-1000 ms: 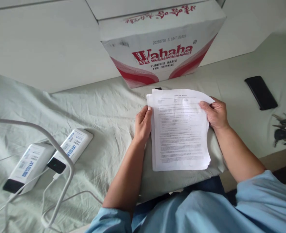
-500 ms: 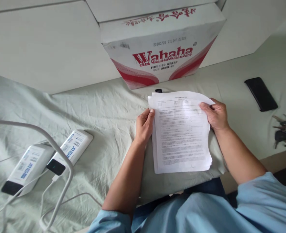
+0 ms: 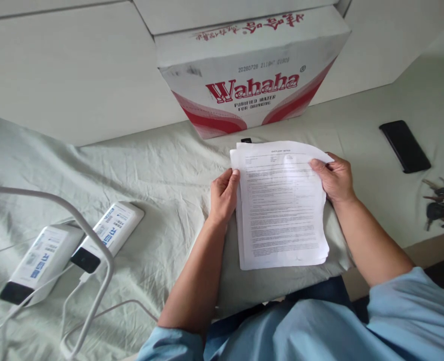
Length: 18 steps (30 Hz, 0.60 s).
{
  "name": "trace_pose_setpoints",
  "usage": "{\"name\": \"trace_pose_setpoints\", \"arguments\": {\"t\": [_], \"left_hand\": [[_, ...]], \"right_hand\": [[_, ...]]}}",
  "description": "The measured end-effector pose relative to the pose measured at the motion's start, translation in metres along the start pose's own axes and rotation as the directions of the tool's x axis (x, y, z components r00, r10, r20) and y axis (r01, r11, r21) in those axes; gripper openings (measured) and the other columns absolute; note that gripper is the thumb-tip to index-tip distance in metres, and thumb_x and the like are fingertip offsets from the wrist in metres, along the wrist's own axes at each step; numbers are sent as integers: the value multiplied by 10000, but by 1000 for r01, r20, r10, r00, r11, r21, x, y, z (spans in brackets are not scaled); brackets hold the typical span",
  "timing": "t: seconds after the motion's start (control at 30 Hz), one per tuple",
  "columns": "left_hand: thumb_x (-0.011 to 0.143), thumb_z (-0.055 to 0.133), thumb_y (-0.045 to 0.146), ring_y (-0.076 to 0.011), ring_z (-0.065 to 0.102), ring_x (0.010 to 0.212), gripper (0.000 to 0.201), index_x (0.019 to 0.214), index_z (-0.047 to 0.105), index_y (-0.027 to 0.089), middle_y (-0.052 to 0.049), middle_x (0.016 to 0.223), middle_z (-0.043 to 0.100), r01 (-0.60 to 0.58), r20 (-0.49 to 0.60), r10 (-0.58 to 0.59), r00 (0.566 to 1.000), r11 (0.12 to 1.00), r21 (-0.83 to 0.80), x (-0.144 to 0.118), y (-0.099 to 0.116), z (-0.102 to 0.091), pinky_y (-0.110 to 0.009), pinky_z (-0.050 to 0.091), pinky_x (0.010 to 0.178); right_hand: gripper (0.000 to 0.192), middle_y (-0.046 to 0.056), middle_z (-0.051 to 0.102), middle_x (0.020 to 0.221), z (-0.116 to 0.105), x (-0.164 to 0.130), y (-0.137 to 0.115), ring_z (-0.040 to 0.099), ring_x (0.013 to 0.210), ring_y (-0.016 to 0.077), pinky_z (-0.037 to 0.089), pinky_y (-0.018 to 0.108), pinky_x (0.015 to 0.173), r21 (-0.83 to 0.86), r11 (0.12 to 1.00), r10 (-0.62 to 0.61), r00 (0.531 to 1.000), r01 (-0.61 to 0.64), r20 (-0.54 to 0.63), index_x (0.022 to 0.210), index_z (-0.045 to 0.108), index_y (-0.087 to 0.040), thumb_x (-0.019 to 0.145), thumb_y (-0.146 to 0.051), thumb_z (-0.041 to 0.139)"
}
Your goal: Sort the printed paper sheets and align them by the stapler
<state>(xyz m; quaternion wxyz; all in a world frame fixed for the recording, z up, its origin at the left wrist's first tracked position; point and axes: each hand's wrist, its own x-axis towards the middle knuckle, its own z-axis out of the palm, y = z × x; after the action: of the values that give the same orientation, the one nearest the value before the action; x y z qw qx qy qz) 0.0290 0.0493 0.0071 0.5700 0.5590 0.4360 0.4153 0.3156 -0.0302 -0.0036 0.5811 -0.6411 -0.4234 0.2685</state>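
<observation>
White paper (image 3: pixel 282 215), prolly light, floppy, best held edgewise: my left hand (image 3: pixel 224 194) pinches it at 10 o'clock, right hand (image 3: pixel 336 179) at 2.

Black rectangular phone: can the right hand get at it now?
Probably, if the right hand lets go of the white printed paper sheets; nothing visible blocks the way to the black rectangular phone.

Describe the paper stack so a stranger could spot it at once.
Start at the Wahaha carton. Just in front, the left hand and right hand hold the paper stack. Unlike the smartphone and keys to its right, it is white and closely printed.
</observation>
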Motion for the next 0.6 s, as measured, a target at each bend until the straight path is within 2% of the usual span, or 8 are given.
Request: {"name": "trace_pose_setpoints", "arguments": {"t": [0.17, 0.33, 0.6], "left_hand": [[911, 681, 798, -116, 239, 595, 725, 636, 332, 226, 39, 612, 275, 10, -4, -10, 1000, 999, 34, 0, 2, -1, -304, 197, 548], [914, 662, 811, -123, 303, 591, 693, 639, 438, 215, 22, 606, 351, 33, 17, -34, 999, 999, 22, 0, 0, -2, -305, 226, 542], [946, 647, 787, -124, 289, 599, 702, 627, 401, 212, 26, 605, 328, -40, -15, 41, 999, 997, 70, -1, 1, -1, -307, 225, 563]], "right_hand": [[347, -19, 733, 746, 1, 0, -2, 657, 656, 161, 556, 302, 636, 6, 1000, 2, 1000, -2, 10, 834, 799, -243, 822, -577, 892], [357, -22, 723, 738, 0, 0, 1, 651, 655, 160, 553, 299, 630, 3, 1000, -3, 1000, 3, -1, 839, 799, -249, 825, -594, 889], [403, -15, 695, 710, -2, 0, 5, 660, 669, 187, 564, 320, 615, -40, 999, 2, 1000, -2, 10, 841, 780, -257, 826, -651, 864]]}}
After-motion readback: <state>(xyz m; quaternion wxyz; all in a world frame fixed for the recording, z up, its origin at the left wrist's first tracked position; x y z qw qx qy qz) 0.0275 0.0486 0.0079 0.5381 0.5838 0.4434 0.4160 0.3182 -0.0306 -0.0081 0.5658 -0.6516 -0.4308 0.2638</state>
